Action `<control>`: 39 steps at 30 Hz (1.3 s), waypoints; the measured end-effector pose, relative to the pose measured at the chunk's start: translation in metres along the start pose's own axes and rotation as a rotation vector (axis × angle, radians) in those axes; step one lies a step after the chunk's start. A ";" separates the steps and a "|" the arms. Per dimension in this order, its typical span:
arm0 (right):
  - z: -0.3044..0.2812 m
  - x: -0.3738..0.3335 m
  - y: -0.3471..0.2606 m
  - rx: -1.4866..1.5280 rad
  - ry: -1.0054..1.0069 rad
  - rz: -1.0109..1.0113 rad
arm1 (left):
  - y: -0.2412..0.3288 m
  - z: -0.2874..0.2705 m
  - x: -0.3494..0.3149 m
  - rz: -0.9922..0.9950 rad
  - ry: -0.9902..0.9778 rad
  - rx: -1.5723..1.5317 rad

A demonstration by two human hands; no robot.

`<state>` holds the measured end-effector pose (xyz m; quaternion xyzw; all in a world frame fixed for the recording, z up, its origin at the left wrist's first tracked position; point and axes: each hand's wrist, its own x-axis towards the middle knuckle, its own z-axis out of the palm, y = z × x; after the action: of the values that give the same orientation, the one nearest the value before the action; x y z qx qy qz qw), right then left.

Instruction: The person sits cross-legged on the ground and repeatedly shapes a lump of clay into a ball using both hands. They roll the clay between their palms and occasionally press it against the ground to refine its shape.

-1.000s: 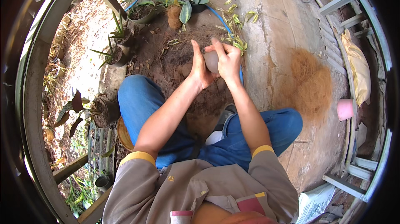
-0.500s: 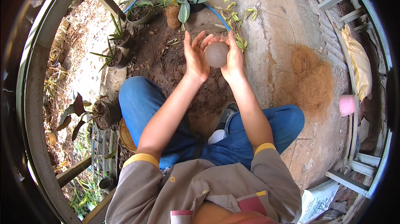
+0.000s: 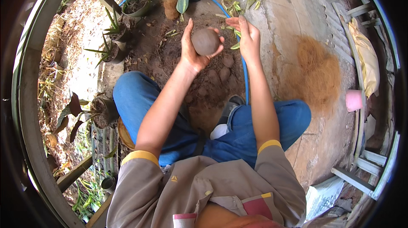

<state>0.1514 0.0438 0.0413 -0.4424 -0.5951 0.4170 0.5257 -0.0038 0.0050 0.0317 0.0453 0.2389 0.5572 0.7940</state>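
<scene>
A smooth, round ball of brown mud (image 3: 206, 42) rests in my left hand (image 3: 191, 57), whose fingers curl round its far side while the thumb stands up on the left. To the right of the ball, and apart from it, my right hand (image 3: 250, 43) is raised with its fingers stretched out and nothing in it. Beneath both hands lies loose dark soil (image 3: 163, 56) with a few lumps of earth (image 3: 224, 73). Beyond them sits a small plant with a brown fibre-wrapped root ball (image 3: 171, 8).
A heap of coconut fibre (image 3: 316, 73) lies on the concrete at right, near a pink pot (image 3: 353, 100). Potted plants (image 3: 114, 53) line the left side. A blue hose (image 3: 245, 79) runs past my right forearm. Metal frames (image 3: 355, 179) edge the right.
My hands have parted. The left has carried the mud ball slightly left and nearer, while the right has come off it and moved right. More of the blue hose shows.
</scene>
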 end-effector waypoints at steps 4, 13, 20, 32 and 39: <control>-0.001 -0.021 0.092 -0.382 -0.070 0.274 | 0.013 -0.027 0.015 0.019 -0.014 0.030; -0.006 -0.116 0.202 -1.384 -0.657 0.046 | 0.007 -0.074 0.030 0.147 0.570 0.352; -0.031 -0.106 0.184 -1.187 -0.472 0.198 | -0.001 -0.103 0.035 0.184 0.715 1.224; -0.040 -0.079 0.186 -0.119 -0.263 0.865 | -0.021 -0.099 0.020 -0.189 0.419 1.971; -0.034 -0.077 0.193 -0.106 -0.140 0.747 | -0.027 -0.100 0.023 -0.314 0.397 2.099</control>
<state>0.2064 0.0205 -0.1607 -0.6259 -0.4480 0.5776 0.2719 -0.0170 -0.0037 -0.0733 0.5810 0.7249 -0.0363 0.3683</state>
